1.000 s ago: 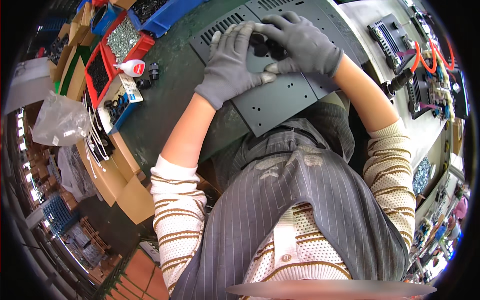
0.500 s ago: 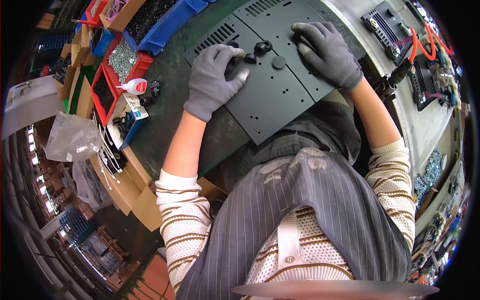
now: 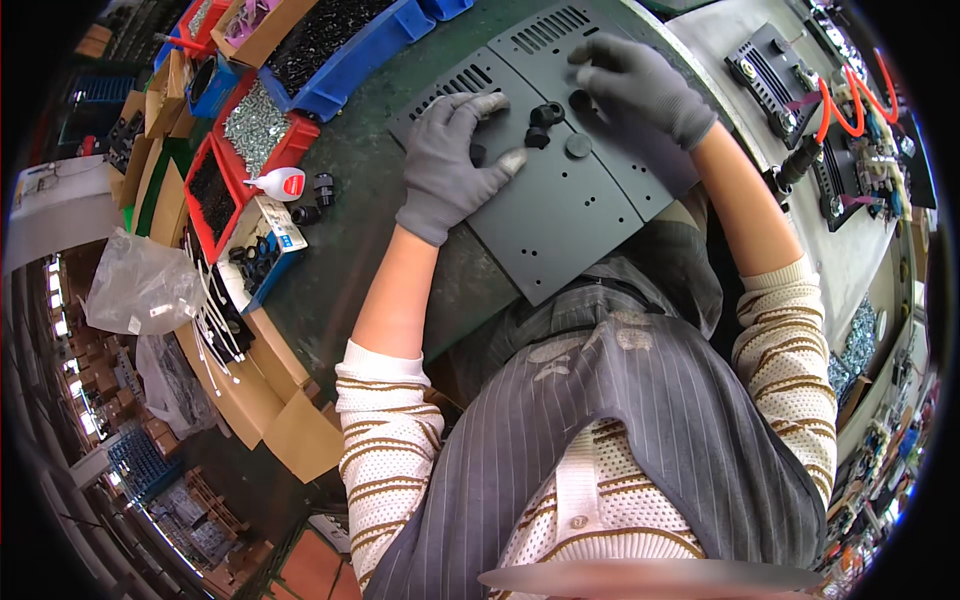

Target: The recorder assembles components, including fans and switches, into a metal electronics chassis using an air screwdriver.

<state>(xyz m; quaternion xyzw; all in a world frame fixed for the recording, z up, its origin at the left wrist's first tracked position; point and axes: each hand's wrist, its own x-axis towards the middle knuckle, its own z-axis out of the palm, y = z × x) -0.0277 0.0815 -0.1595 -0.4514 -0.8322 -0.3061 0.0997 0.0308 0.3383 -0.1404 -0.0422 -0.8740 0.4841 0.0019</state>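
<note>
Your gray-gloved left hand (image 3: pixel 445 168) is spread over a flat, dark-gray metal sheet (image 3: pixel 575 215); can't tell if your gray-gloved right hand (image 3: pixel 648 92) grips.

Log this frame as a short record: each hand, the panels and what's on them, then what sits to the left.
Left hand: over the left panel, thumb and fingers apart
Right hand: over the right panel, beside a black cap; grip unclear
Panels: dark grey, side by side on the green table
On panels: more black caps, a round disc
Left side: white bottle, red bins, blue bin
</note>
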